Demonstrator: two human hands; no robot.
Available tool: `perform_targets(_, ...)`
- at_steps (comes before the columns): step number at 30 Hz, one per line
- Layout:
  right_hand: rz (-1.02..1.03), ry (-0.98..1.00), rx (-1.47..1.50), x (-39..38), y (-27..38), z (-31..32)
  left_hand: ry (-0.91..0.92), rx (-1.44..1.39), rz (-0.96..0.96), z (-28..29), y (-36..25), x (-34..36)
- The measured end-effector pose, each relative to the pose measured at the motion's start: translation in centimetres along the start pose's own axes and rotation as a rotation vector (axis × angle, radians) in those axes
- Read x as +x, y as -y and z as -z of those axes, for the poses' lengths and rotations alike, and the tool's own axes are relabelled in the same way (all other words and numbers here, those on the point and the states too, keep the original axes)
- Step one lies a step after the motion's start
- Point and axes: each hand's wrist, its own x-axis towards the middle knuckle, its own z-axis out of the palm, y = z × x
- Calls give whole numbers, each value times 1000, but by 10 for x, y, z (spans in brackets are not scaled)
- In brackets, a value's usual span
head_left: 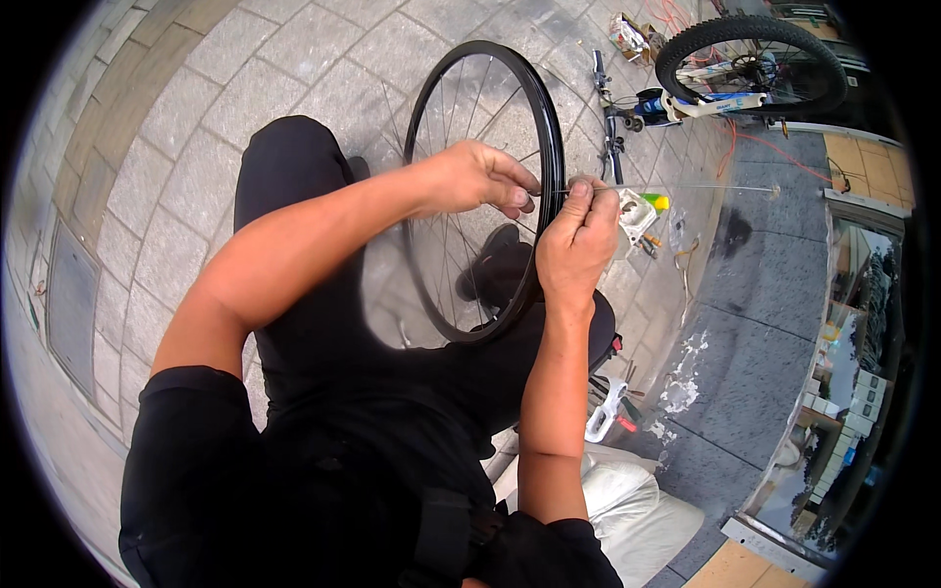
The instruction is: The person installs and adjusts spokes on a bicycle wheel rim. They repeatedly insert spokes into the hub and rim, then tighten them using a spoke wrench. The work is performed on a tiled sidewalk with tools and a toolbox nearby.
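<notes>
A bicycle wheel with a black rim [552, 127] and thin spokes stands upright between my legs, leaning on my right thigh. My right hand [578, 235] is closed at the rim's outer side, pinching a thin straight metal wire [686, 186] between thumb and forefinger. That wire sticks out to the right, and its near end meets the rim. Inside the wheel, my left hand [485, 181] has its thumb and fingers bent together close to the rim, opposite my right hand. Whatever its fingertips may hold is too small to make out.
An upturned bicycle with a knobbly black tyre [676, 59] lies far right, its handlebar [610, 118] beside it. Past my right hand are a white tray [637, 218] and a yellow-green item [659, 202]. A white-handled tool [606, 410] and pale cloth [637, 500] lie by my right forearm.
</notes>
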Motion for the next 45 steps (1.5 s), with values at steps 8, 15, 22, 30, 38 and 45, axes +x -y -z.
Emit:
perform_targets(8, -76, 6, 29, -2, -7, 1, -1, 159, 119, -6, -16, 0)
perform_targets(15, -79, 5, 13, -4, -11, 2, 7, 167, 133, -13, -12, 4)
perform_targets(22, -78, 11, 23, -3, -9, 5, 11, 155, 94, -14, -8, 5)
perform_targets(30, -20, 41, -26, 0, -8, 8, 3, 103, 19, -12, 1, 7)
perform_targets(38, 48, 87, -45, 7, -7, 14, -16, 92, -8, -13, 10, 10)
perform_targets(45, 33, 146, -22, 10, -7, 18, 39, 91, -100, -13, 11, 8)
